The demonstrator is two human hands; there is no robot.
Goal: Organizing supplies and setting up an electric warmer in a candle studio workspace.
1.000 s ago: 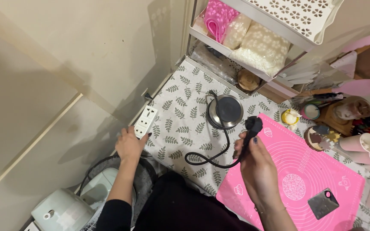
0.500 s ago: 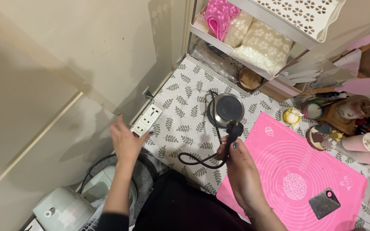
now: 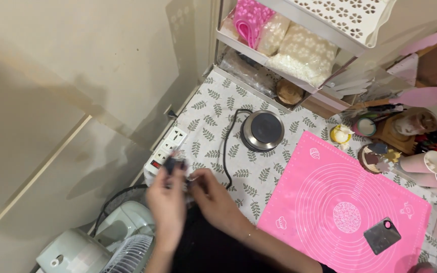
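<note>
My left hand (image 3: 168, 202) is closed around a small black plug (image 3: 174, 164), pressing it against the near end of the white rectangular power strip (image 3: 165, 151), which lies at the edge of the leaf-patterned white tablecloth (image 3: 213, 121) beside the cream wall. My right hand (image 3: 212, 194) sits just right of the strip; its fingers are curled and blurred, and I cannot tell whether they grip anything. From the plug a thin black cord (image 3: 225, 151) runs along the cloth, away from the strip, to a small round steel hotplate with a dark top (image 3: 263, 130).

Right of the hotplate lies a pink silicone baking mat printed with white circles (image 3: 345, 202); a dark square scraper card with a pink spot (image 3: 382, 235) rests on its far corner from the strip. Beyond the hotplate stands a white shelf rack (image 3: 299, 81) holding clear bags with a white flower print (image 3: 307, 50), filled with pale contents, and a pink silicone mould (image 3: 251, 20) standing at their left. Past the mat's upper corner are a small yellow-and-white object (image 3: 340, 134), a round wooden coaster (image 3: 373, 156) and pink cups (image 3: 423, 163). Below the strip, off the table's edge, stands a pale green electric fan (image 3: 112, 242).
</note>
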